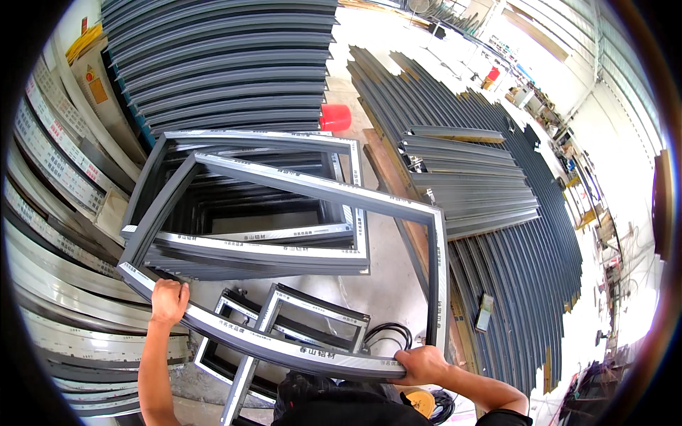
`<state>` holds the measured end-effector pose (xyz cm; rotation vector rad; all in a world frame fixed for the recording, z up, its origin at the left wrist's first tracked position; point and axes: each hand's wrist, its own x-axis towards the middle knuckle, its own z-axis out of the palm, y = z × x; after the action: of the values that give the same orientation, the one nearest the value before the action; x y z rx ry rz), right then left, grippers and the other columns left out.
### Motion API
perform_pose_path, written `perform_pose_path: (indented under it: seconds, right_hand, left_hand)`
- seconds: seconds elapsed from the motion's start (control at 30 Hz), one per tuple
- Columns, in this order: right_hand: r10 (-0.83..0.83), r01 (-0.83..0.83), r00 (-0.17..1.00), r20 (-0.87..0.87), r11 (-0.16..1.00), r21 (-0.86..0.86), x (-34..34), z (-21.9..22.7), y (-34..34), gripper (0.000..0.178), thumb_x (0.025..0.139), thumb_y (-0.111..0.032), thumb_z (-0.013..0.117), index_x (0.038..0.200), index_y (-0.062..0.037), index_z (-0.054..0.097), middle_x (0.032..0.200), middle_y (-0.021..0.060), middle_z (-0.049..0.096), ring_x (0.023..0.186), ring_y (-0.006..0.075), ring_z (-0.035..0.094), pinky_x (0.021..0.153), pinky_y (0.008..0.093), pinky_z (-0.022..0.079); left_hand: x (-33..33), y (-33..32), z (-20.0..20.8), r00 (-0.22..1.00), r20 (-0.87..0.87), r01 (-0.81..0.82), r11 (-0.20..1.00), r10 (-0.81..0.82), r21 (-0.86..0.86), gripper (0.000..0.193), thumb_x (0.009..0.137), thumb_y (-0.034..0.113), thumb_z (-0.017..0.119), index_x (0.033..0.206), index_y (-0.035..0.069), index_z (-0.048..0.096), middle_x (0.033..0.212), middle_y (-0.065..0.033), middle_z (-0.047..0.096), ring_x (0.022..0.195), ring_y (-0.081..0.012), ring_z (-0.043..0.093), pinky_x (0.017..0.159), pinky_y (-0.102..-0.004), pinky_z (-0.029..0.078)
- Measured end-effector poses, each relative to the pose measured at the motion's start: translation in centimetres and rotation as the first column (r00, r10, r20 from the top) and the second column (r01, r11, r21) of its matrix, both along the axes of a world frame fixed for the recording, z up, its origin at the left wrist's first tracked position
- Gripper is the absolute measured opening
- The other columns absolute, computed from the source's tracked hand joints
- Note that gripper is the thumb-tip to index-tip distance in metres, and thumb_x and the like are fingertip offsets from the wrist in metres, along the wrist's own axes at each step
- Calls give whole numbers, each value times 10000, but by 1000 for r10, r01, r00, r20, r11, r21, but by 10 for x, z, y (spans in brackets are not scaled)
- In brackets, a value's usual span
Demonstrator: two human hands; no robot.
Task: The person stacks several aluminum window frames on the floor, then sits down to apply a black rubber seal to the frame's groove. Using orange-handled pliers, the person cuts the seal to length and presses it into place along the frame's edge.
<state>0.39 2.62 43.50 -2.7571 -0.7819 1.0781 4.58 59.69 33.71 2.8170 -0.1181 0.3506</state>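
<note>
Both my hands hold a large grey rectangular metal window frame (277,346) by its near bar, tilted in front of me. My left hand (170,301) is wrapped round the bar near its left corner. Toward the right end of the same bar, my right hand (420,365) grips it. Printed white protective film covers the frame's face. Its far bar lies over a stack of similar grey frames (305,268), and I cannot tell whether they touch. Below the held frame, smaller grey frames (320,310) sit near my legs, partly hidden by it.
Long dark metal profiles (227,64) are piled beyond the stack. More profiles (511,284) lie at the right, with a shorter bundle (476,177) on top. Film-wrapped profiles (64,255) line the left. A red bucket (335,117) and black cable (391,332) are on the floor.
</note>
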Motion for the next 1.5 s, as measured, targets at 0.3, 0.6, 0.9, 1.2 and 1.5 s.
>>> perform_pose_path:
  seconds: [0.3, 0.6, 0.9, 1.2, 1.5]
  right_hand:
    - [-24, 0, 991, 133, 984, 180, -41, 5, -91, 503, 751, -527, 708, 921, -84, 544, 744, 118, 632, 727, 352, 649, 610, 455, 509]
    - [101, -179, 974, 204, 895, 409, -67, 7, -197, 490, 749, -501, 713, 833, -42, 563, 724, 123, 633, 718, 346, 655, 620, 430, 524]
    - [241, -280, 960, 142, 841, 464, -64, 27, -225, 478, 748, -448, 736, 826, -10, 563, 717, 143, 634, 699, 370, 646, 607, 451, 518]
    - [453, -452, 892, 15, 888, 82, -63, 62, -182, 495, 819, -548, 660, 852, -70, 539, 716, 89, 625, 694, 309, 659, 594, 434, 529]
    - [671, -673, 740, -42, 739, -31, -109, 97, -101, 681, 755, -717, 608, 812, -39, 613, 664, 136, 639, 613, 342, 647, 588, 425, 516]
  left_hand:
    - [-127, -57, -9, 957, -49, -284, 958, 286, 38, 433, 980, 228, 492, 627, -20, 528, 652, -214, 532, 670, -414, 503, 656, -513, 365]
    - [-259, -189, 80, 676, -296, -615, 738, 675, 278, 668, 980, 574, 358, 937, -18, 667, 964, -283, 648, 844, -456, 608, 765, -554, 452]
    - [-328, -238, 86, 513, -430, -697, 653, 743, 296, 627, 984, 510, 399, 1064, -75, 611, 1036, -309, 640, 933, -485, 608, 797, -536, 484]
    - [-404, -247, -14, 589, -319, -803, 582, 743, -128, 503, 995, 328, 503, 667, -50, 555, 658, -206, 555, 636, -347, 510, 636, -475, 391]
    - [-526, -261, 26, 499, -532, -832, 550, 684, -74, 598, 974, 412, 405, 625, -3, 658, 656, -233, 610, 722, -426, 606, 708, -466, 459]
